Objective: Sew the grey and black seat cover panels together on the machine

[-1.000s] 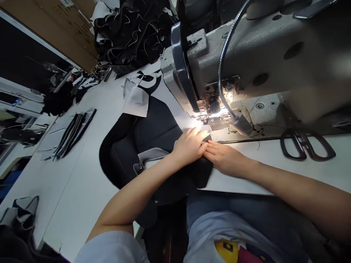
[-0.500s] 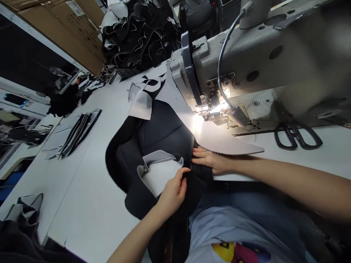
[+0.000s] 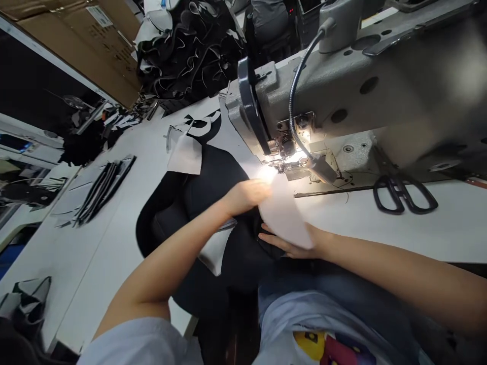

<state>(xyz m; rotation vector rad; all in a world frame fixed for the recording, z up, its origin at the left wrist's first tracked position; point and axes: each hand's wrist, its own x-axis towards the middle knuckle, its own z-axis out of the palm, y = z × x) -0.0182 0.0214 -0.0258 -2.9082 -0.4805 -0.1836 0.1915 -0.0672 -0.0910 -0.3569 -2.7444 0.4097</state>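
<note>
Left hand (image 3: 247,196): on pale fabric (image 3: 286,213) | Right hand (image 3: 291,244): against black fabric (image 3: 243,253) | Both grips: cannot tell | Sewing machine (image 3: 323,96): lit

Sewing machine (image 3: 335,96): grey metal, rough semi-gloss finish. Left of it, black fabric (image 3: 216,172), matt, smooth; behind, cardboard box (image 3: 79,45), brown, matt. Scissors (image 3: 405,195) to its rt: handles blk, slightly glossy.

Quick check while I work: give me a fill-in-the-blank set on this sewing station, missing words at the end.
The body of the sewing machine is ____ in colour.
The two black ring handles at the right belong to the ____.
Of the two hands, the ____ is nearer the bright light.
The cardboard box is in the upper ____ part of the view.

Missing words: grey; scissors; left hand; left.
</note>
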